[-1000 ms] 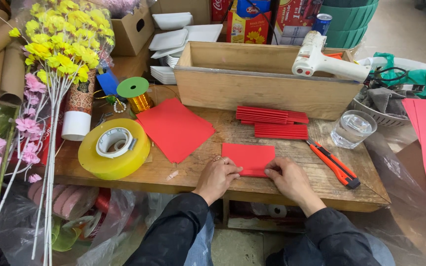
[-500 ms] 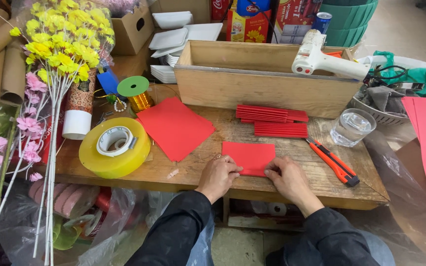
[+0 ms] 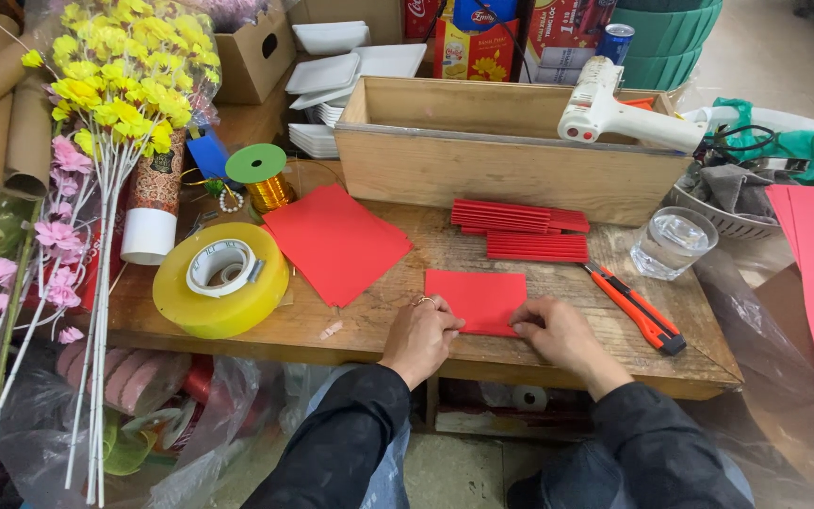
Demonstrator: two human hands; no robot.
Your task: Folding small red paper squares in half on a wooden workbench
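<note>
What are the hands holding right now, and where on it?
Both hands press a small red paper sheet flat on the wooden table: left hand at its lower left corner, right hand at its lower right edge. Neither lifts it.

The light is bright and even, coming from overhead, so shadows on the bench [image 3: 350,325] stay short and soft. The picture is sharp in the middle, with no motion blur on the hands. A soft sheen shows on the tape roll [image 3: 221,280] and on the water glass [image 3: 673,242]. Lines bow slightly toward the corners, and the dark sleeves lose detail.
</note>
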